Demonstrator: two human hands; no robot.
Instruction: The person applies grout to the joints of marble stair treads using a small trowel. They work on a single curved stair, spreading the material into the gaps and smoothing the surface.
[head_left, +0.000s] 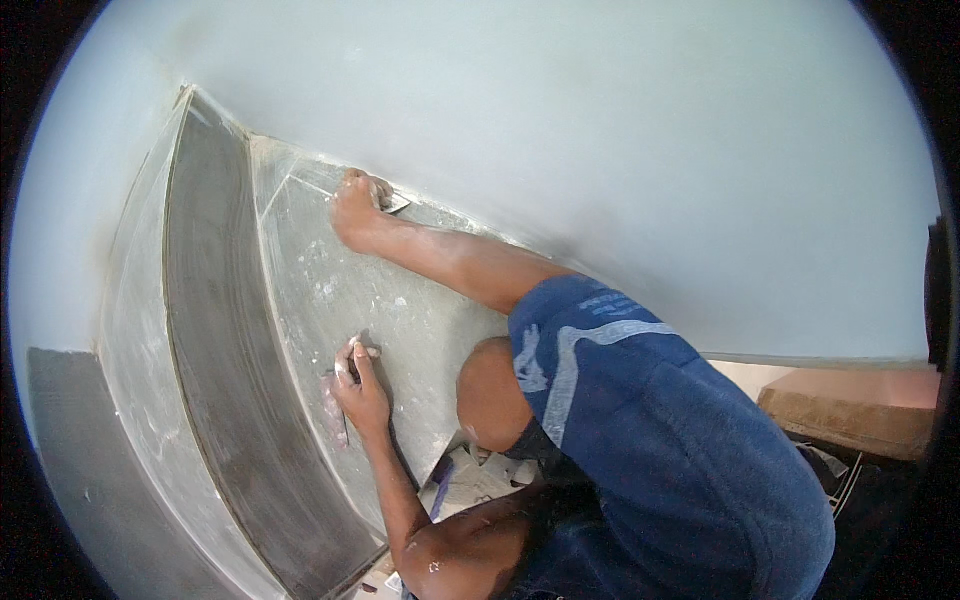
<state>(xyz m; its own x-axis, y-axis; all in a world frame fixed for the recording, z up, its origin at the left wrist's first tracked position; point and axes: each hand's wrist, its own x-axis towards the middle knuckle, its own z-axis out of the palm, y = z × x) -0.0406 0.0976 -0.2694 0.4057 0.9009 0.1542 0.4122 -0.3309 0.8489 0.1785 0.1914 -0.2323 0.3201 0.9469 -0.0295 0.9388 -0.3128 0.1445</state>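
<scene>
My right hand [358,212] reaches far ahead to the seam where the grey slab [400,300] meets the pale wall. Its fingers are closed round a putty knife, whose small flat blade [397,203] shows beside the knuckles, close to the wall's foot. White smears mark this hand and forearm. Nearer to me, over the slab, my left hand [364,396] has bent, closed fingers coated with white paste. A narrow pinkish, paste-smeared piece [334,410] sticks out beside it; its kind is unclear and the palm side is hidden.
A pale blue-white wall [700,150] rises along the far and right side. To the left runs a dark brown band [225,330] with lighter edges. My bent knee [495,395] is close to both arms. A brown ledge-like block [850,415] lies at the right.
</scene>
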